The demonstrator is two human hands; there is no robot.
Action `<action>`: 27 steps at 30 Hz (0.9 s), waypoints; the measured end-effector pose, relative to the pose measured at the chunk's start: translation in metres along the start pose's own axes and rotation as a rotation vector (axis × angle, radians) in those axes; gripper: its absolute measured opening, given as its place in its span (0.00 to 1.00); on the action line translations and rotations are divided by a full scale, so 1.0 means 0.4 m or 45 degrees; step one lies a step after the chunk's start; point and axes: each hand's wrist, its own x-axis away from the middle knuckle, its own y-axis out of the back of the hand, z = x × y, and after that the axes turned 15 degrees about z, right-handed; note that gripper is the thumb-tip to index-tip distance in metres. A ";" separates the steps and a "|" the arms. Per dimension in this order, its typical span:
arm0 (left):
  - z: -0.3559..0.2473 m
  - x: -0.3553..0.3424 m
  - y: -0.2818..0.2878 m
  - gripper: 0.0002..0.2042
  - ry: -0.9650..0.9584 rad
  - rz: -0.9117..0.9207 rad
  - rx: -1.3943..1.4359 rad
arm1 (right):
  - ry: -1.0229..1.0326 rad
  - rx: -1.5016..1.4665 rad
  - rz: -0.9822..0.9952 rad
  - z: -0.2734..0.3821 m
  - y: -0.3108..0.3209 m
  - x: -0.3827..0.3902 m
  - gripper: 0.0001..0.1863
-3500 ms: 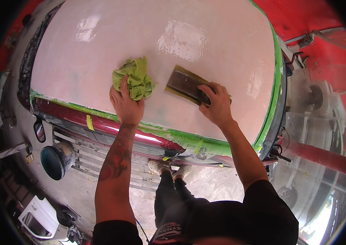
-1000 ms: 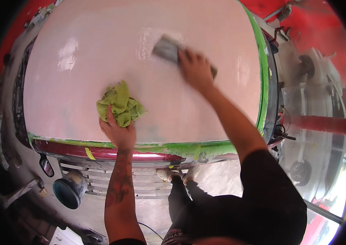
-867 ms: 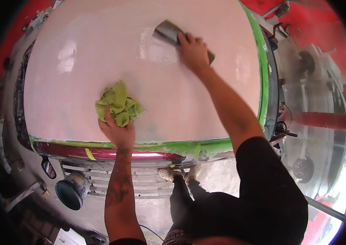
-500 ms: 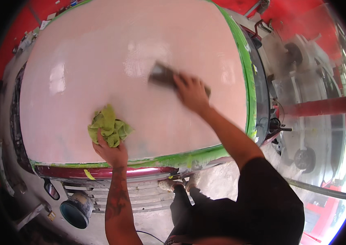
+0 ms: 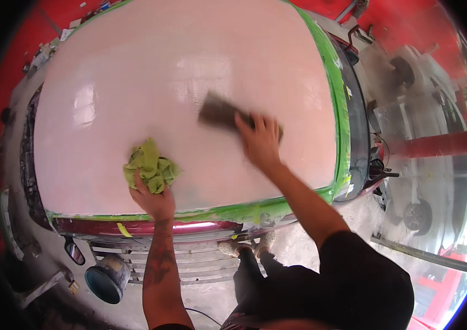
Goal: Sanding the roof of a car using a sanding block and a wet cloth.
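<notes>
A broad pale-pink car roof [image 5: 112,71], wet and shiny in places, is edged with green masking tape [image 5: 335,99]. My right hand [image 5: 261,140] grips a long dark sanding block [image 5: 219,111] against the roof, right of its middle; block and fingers are blurred by motion. Near the front left of the roof, my left hand [image 5: 154,201] is closed on a crumpled yellow-green cloth [image 5: 151,165] that rests on the surface. The cloth partly hides the left fingertips.
Below the roof edge runs a dark-red body panel [image 5: 162,227]. A slatted platform [image 5: 189,264] lies under my feet, with a bucket [image 5: 107,279] at its left. A side mirror [image 5: 379,169] juts out at right. Beyond a hazy sheet stands another car [image 5: 426,181].
The sanding block and my right hand have shifted slightly down. The cloth in my left hand stays nearly in place, while the whole view has moved a little.
</notes>
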 end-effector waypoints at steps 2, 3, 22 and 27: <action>0.007 0.002 -0.003 0.38 -0.002 -0.013 -0.014 | 0.130 -0.001 0.165 0.026 -0.014 0.187 0.35; 0.011 0.006 -0.003 0.38 -0.003 -0.002 -0.015 | 0.190 -0.020 0.142 0.022 -0.015 0.231 0.36; 0.001 0.006 -0.003 0.38 0.066 0.028 -0.020 | 0.331 0.049 0.144 -0.070 0.007 0.111 0.29; -0.026 -0.007 -0.022 0.38 0.032 0.025 0.048 | 0.027 0.083 -0.075 -0.198 0.070 -0.301 0.29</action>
